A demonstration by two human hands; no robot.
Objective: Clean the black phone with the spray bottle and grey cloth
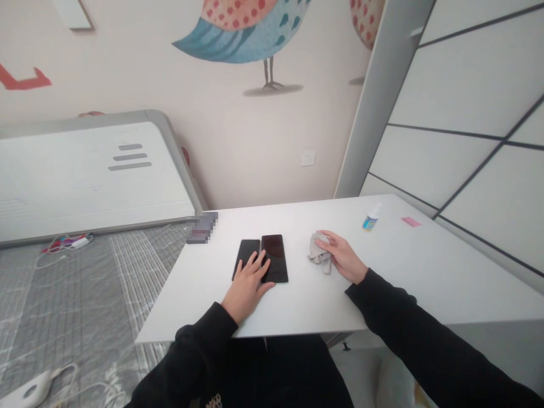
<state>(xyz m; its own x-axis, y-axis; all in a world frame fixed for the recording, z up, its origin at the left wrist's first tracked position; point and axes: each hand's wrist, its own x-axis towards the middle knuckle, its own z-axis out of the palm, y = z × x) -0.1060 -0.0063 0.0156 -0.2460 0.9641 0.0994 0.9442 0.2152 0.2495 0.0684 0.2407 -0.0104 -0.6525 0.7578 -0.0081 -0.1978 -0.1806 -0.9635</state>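
Two dark phone-like devices lie side by side on the white table (306, 309): a smaller one (248, 249) on the left and a larger one (274, 255) on the right. My left hand (249, 288) rests over their lower parts with its fingers spread, fingertips on both screens. To the right of them, my right hand (343, 256) grips a crumpled light grey cloth (318, 249) between thumb and fingers, at the table surface. Part of the cloth hangs down below the fingers.
A small spray bottle (371, 218) with a blue and yellow label stands at the back right, beside a pink slip (411, 221). A blurred dark object (203, 228) lies at the back left corner. A bed with grey covers (93, 283) adjoins the left side.
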